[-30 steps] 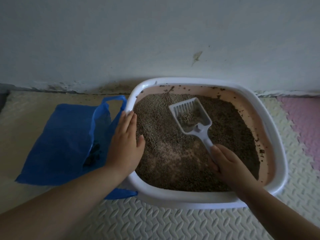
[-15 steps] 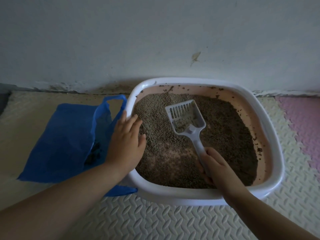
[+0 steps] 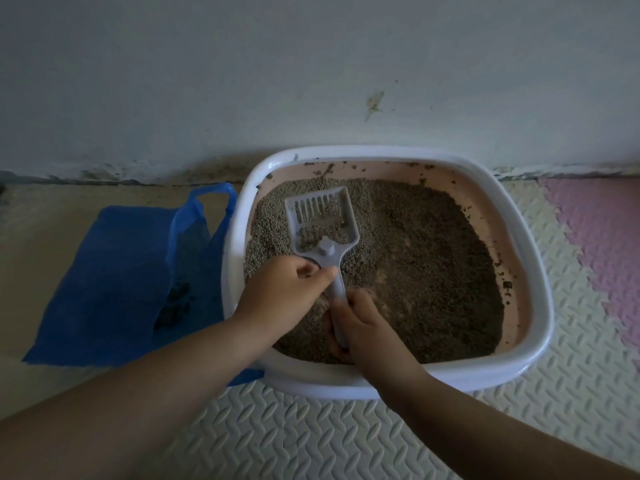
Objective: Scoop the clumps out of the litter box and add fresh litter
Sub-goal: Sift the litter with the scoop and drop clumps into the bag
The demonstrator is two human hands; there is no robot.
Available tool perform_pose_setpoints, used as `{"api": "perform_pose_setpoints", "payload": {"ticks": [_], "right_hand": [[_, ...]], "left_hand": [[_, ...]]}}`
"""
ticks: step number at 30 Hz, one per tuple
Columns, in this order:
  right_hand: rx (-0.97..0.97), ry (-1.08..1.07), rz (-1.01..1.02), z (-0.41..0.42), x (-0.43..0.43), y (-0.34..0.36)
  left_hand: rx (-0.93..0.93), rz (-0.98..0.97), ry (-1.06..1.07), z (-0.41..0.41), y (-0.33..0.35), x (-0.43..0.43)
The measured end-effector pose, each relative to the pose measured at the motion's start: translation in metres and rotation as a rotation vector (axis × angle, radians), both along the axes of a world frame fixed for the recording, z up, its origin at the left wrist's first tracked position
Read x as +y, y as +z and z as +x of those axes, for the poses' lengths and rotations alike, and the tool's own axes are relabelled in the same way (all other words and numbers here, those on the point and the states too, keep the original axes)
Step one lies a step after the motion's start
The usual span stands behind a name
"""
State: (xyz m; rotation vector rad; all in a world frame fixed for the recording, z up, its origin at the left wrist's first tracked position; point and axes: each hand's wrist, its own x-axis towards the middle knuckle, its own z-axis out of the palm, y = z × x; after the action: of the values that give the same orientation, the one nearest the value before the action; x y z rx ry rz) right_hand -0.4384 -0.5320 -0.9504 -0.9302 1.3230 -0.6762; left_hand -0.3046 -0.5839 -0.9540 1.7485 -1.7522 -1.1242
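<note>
Both left hand [image 3: 282, 294] and right hand [image 3: 365, 329] grip the scoop [image 3: 320, 216] handle; head beyond them.

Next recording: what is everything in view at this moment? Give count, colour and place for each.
litter box: one, white rim, pink inside, on the floor against the wall
litter: one fill, grey-brown, inside the litter box
scoop: one, white, slotted, over the litter at the box's rear left
bag: one, blue plastic, on the floor at the box's left side
clumps: a few, dark, inside the bag
cream mat: one, textured, under and in front of the box
pink mat: one, at far right
wall: one, whitish, behind the box
stain: one, yellowish, on the wall
left hand: pinches the scoop's handle near its bowl
right hand: grips the handle's lower end
</note>
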Motion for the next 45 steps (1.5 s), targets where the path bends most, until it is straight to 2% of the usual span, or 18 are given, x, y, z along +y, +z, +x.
{"api": "perform_pose_setpoints", "payload": {"ticks": [3, 19, 22, 25, 30, 33, 38, 45], "right_hand": [[0.010, 0.002, 0.000, 0.005, -0.002, 0.001], [0.037, 0.043, -0.019, 0.017, -0.008, 0.004], [0.130, 0.102, -0.058, 0.010, -0.007, 0.003], [0.324, 0.215, -0.228, -0.005, 0.000, 0.001], [0.805, 0.536, -0.745, -0.058, 0.017, -0.005], [0.947, 0.632, -0.866, -0.099, 0.022, -0.017], [1.017, 0.591, -0.956, -0.142, 0.015, -0.024], [0.956, 0.438, -0.990, -0.168, 0.017, -0.033]], "left_hand": [[0.019, 0.022, 0.034, 0.000, -0.001, -0.004], [-0.120, 0.026, 0.021, 0.000, 0.001, -0.021], [-0.124, 0.016, 0.027, -0.001, 0.003, -0.025], [-0.134, -0.031, 0.003, 0.003, 0.004, -0.029], [-0.315, -0.147, -0.170, 0.018, 0.001, -0.033], [-0.394, -0.132, -0.303, 0.029, 0.002, -0.040], [-0.369, -0.122, -0.461, 0.031, 0.009, -0.063], [-0.556, -0.158, -0.842, 0.033, -0.001, -0.078]]}}
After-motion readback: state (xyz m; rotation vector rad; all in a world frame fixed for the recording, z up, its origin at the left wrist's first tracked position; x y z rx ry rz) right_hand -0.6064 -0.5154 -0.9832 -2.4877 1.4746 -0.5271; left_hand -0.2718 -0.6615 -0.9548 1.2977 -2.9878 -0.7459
